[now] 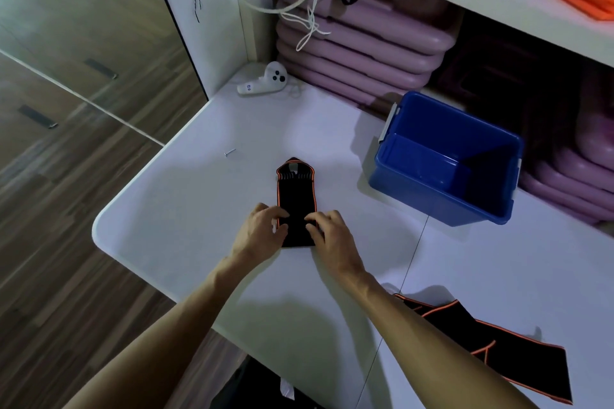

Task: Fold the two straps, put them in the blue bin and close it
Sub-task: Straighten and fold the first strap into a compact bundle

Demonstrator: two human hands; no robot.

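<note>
Left hand (262,231) and right hand (327,232) pinch near end of folded strap (296,196) on table (186,209), fingers curled on fabric, rest extending away.

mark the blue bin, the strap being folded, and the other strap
blue bin (432,206): head view, on its front outer wall.
strap being folded (295,192): head view, on the black middle beyond the fingers.
other strap (518,362): head view, on its black fabric near the table's edge.

One head-worn wide-angle view; it looks forward and steeply down, close over the white table (186,209).
</note>
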